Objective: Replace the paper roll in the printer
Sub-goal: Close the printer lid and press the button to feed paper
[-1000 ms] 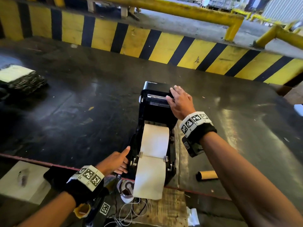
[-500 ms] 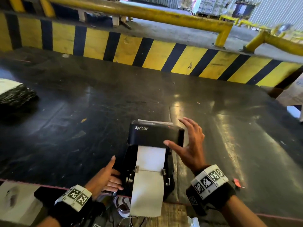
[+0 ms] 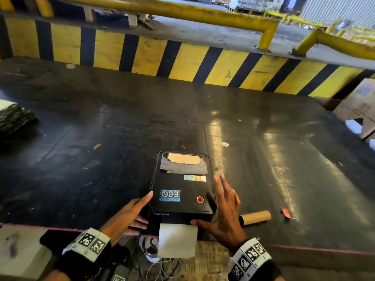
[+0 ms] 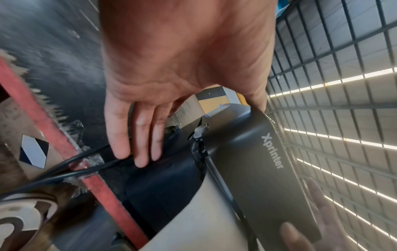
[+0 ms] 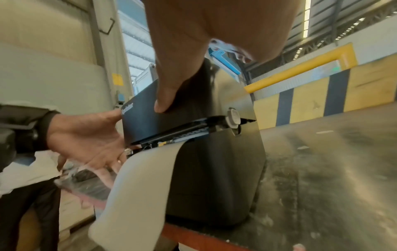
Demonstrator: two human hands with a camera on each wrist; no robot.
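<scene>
- The black box-shaped plastic printer (image 3: 182, 187) sits at the near edge of the dark, scuffed tabletop (image 3: 101, 138), lid down, though the right wrist view shows a thin gap at the front between lid and body.
- A strip of white paper (image 3: 177, 240) comes out of the front slot and hangs over the tabletop's edge; the roll itself is hidden inside the housing.
- The left hand (image 3: 125, 216) lies flat against the printer's left side, fingers (image 4: 137, 135) straight and gripping nothing; the thumb reaches to the lid's top edge.
- The right hand (image 3: 225, 207) is spread wide at the right front corner, thumb on the front panel just above the slot, fingers stretched along the right side, holding nothing. Whether those fingers touch the housing I cannot tell.
- On the lid: a red ring light (image 3: 200, 199), a blue sticker (image 3: 170, 195), a small coloured label (image 3: 195, 178) too blurred to read, and a window showing something tan beneath.
- "Xprinter" is legible on the front panel.
- A bare brown cardboard tube (image 3: 256, 217) lies on the tabletop just right of the right hand, its near end hidden behind it.
- Cables (image 3: 162, 268) and a round object below the edge are partly covered by the paper.
- A dark bundle (image 3: 14, 116) at far left is cut off by the frame.
</scene>
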